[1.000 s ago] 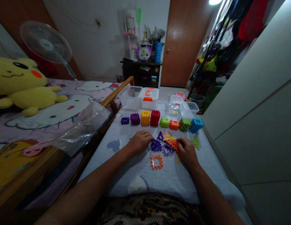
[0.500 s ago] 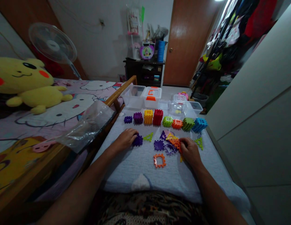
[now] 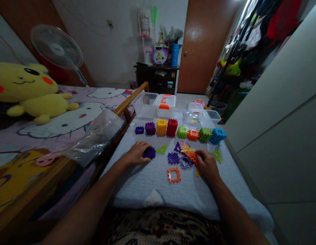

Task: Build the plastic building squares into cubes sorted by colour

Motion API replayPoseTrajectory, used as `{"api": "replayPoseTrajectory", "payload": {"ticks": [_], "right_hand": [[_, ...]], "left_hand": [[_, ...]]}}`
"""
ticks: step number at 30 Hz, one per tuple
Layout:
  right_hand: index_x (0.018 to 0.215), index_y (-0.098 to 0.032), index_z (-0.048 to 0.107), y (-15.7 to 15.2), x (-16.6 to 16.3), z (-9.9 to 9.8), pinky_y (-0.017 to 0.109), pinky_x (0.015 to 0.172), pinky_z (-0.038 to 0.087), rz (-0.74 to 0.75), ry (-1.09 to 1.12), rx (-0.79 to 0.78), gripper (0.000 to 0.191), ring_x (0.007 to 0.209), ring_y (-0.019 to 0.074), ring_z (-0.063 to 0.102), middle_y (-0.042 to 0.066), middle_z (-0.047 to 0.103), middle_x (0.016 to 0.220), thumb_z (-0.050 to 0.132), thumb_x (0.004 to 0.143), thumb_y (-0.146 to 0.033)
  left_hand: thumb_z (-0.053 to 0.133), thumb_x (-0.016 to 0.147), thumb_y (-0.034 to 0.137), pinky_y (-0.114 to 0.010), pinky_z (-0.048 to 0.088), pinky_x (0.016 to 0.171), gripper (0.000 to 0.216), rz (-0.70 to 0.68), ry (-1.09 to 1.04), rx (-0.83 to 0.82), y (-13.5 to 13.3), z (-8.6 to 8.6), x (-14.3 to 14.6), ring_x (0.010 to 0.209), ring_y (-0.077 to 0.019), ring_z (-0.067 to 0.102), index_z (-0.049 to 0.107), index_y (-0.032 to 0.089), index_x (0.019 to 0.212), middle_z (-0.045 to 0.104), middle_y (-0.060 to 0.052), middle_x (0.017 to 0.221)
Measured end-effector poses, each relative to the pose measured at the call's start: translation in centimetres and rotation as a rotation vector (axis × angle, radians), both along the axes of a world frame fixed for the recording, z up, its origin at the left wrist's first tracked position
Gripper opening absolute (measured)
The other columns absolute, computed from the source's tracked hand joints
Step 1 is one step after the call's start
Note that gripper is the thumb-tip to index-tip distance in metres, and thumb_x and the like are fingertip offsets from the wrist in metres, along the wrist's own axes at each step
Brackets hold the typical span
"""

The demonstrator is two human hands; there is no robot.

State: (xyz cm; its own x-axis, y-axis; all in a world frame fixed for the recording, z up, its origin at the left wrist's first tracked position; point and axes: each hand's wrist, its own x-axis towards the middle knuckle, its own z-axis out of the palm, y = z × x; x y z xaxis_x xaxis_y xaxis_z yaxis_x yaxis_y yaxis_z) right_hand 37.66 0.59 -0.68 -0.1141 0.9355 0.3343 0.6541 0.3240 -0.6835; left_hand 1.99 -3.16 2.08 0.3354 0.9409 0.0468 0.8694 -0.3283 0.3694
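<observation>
My left hand (image 3: 138,153) curls its thumb and fingers round the sides of a dark purple square building tile (image 3: 151,153) on the cloth. A green triangle tile (image 3: 161,148) lies just right of it. My right hand (image 3: 208,164) pinches the edge of an orange triangle tile (image 3: 190,156) in a loose pile. Around that pile are a purple square tile (image 3: 173,158), a purple open-frame tile (image 3: 185,162), a small purple triangle tile (image 3: 177,147) and a yellow tile (image 3: 186,148). Nearer me lies an orange square frame (image 3: 174,175).
Behind the hands runs a row of colour-sorted stacks, among them yellow (image 3: 161,127), red (image 3: 171,128) and blue (image 3: 218,136). Clear plastic boxes (image 3: 145,109) and an orange-latched box (image 3: 165,106) stand behind. A wooden rail (image 3: 129,100) borders the left side, a white cabinet (image 3: 280,136) the right.
My left hand has spread a little, its thumb now showing at the near side of the purple square tile. My right hand stays on the orange triangle tile.
</observation>
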Motion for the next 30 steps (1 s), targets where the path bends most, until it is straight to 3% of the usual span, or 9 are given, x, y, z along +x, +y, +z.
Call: {"api": "replayPoseTrajectory", "payload": {"ticks": [9,17,21,26,30], "right_hand": [[0.083,-0.018,0.067,0.1,0.1,-0.1,0.035,0.078,0.046,0.007,0.003,0.015,0.022,0.082,0.0218,0.060,0.008,0.068,0.086,0.047,0.080,-0.024],[0.082,-0.018,0.067,0.0,0.0,0.0,0.036,0.078,0.045,0.007,0.001,0.016,0.021,0.082,0.0220,0.059,0.008,0.068,0.086,0.047,0.079,-0.024],[0.081,-0.019,0.067,0.0,0.1,-0.2,0.036,0.078,0.045,0.013,0.005,0.013,0.021,0.081,0.0222,0.059,0.008,0.067,0.085,0.047,0.080,-0.025],[0.085,-0.018,0.066,0.1,0.3,-0.6,0.036,0.078,0.045,0.027,-0.013,0.001,0.022,0.083,0.0223,0.059,0.008,0.066,0.087,0.046,0.081,-0.025],[0.087,-0.018,0.066,0.1,0.4,-0.8,0.036,0.078,0.045,0.031,-0.012,0.000,0.022,0.083,0.0220,0.059,0.008,0.066,0.088,0.046,0.081,-0.023]], "left_hand": [[0.068,0.072,0.023,-0.042,0.041,0.101,0.048,-0.096,0.030,-0.027,0.7,1.0,0.7,0.113,-0.0275,0.054,0.060,0.023,0.119,0.062,-0.010,0.120],[0.068,0.070,0.029,-0.039,0.043,0.098,0.045,-0.069,0.040,-0.011,0.9,0.3,0.4,0.109,-0.0265,0.055,0.061,0.023,0.115,0.062,-0.008,0.114],[0.068,0.070,0.032,-0.040,0.043,0.100,0.047,-0.041,0.033,0.024,1.1,0.8,-1.2,0.111,-0.0266,0.054,0.060,0.021,0.115,0.061,-0.008,0.115],[0.067,0.070,0.032,-0.044,0.042,0.101,0.047,0.141,-0.003,0.119,4.3,2.7,-5.7,0.113,-0.0297,0.054,0.059,0.021,0.116,0.059,-0.009,0.118],[0.067,0.063,0.024,-0.043,0.045,0.095,0.043,0.199,-0.016,0.057,8.6,3.0,-8.4,0.104,-0.0296,0.058,0.064,0.021,0.106,0.063,-0.008,0.109]]}}
